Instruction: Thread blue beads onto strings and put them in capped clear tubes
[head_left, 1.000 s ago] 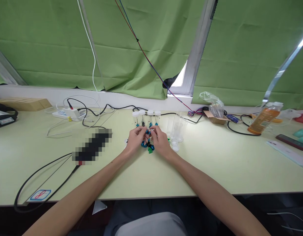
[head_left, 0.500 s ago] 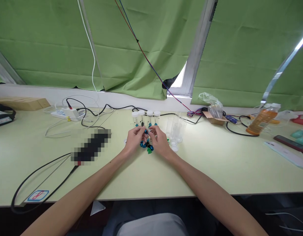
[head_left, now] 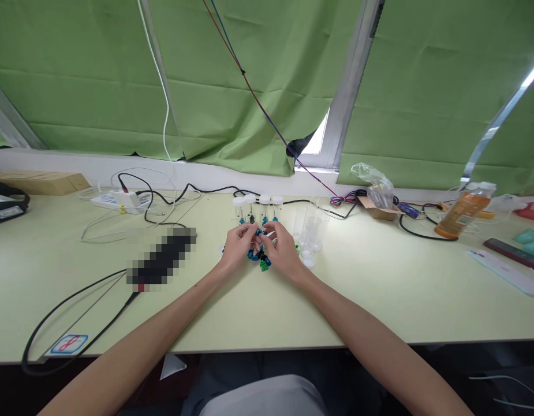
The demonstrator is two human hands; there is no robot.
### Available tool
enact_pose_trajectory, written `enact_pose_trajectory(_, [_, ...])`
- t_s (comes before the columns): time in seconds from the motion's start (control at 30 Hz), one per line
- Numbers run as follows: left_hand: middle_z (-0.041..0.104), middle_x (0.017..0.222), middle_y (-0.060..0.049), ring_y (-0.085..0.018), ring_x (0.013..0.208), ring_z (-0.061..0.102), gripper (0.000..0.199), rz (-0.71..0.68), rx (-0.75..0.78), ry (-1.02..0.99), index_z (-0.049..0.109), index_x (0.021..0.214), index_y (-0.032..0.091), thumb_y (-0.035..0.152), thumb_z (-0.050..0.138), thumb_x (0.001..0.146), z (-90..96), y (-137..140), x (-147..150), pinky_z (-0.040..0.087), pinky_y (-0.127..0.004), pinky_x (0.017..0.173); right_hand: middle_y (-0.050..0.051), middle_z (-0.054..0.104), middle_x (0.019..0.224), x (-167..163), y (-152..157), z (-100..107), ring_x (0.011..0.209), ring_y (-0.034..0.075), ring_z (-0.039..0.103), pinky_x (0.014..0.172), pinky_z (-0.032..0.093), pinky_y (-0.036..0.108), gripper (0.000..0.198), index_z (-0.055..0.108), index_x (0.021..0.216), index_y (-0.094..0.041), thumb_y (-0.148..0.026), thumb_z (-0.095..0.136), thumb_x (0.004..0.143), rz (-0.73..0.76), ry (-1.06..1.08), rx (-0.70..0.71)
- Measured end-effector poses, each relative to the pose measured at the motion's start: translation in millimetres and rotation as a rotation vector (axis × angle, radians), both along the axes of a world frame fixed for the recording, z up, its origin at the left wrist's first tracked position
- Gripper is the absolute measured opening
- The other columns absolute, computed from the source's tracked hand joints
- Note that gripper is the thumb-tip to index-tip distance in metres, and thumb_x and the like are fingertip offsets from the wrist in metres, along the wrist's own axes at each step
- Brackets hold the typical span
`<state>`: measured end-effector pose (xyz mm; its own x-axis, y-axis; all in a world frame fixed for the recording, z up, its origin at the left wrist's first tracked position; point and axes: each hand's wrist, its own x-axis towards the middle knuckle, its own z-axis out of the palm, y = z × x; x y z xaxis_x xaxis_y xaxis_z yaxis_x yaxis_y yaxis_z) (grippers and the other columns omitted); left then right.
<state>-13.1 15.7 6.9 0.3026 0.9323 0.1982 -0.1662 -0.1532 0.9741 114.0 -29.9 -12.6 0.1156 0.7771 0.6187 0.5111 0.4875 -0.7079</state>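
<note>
Small blue part (head_left: pixel 258 231): glossy, finer detail unresolved, located between both hands over the surface (head_left: pixel 379 294). Grip: left hand (head_left: pixel 239 245) and right hand (head_left: pixel 284 245) each pinched nearly closed on it. Beneath: blue, black and green parts (head_left: pixel 261 256), heaped. Behind: four white-capped tubes (head_left: pixel 264 209), blue or dark pieces inside. Right: clear tubes (head_left: pixel 312 228); bottle (head_left: pixel 465 212), orange liquid.
</note>
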Motion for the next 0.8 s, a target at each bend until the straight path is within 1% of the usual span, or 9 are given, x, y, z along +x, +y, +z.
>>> enact_pose_trajectory(0.33, [0.057,0.054,-0.002,-0.010,0.044,0.051,0.026,-0.022,-0.019,-0.009,0.061,0.071,0.014,0.036,0.065,0.084,3.0,-1.8,0.5,0.041,-0.023,0.041,0.007,0.064,0.099,2.1,2.5,-1.9,0.085,0.018,0.062,0.068,0.049,0.030,0.019,0.055,0.107,-0.020,-0.027,0.050,0.090,-0.002,0.032,0.025])
enact_pose_trajectory(0.63, [0.060,0.056,-0.003,-0.011,0.044,0.052,0.028,-0.032,-0.029,-0.022,0.060,0.071,0.014,0.039,0.072,0.077,5.4,-4.0,0.9,0.040,-0.023,0.041,0.005,0.064,0.090,2.6,3.1,0.2,0.082,0.018,0.062,0.066,0.049,0.029,0.015,0.057,0.099,-0.020,-0.028,0.053,0.087,-0.010,0.101,0.006])
enact_pose_trajectory(0.8, [0.061,0.057,-0.003,-0.011,0.045,0.053,0.032,-0.044,-0.050,-0.033,0.061,0.071,0.013,0.042,0.074,0.074,4.7,-2.5,0.2,0.040,-0.024,0.043,0.004,0.064,0.087,3.8,4.1,1.3,0.079,0.017,0.062,0.064,0.049,0.028,0.013,0.057,0.095,-0.021,-0.030,0.054,0.086,0.010,0.146,-0.011])
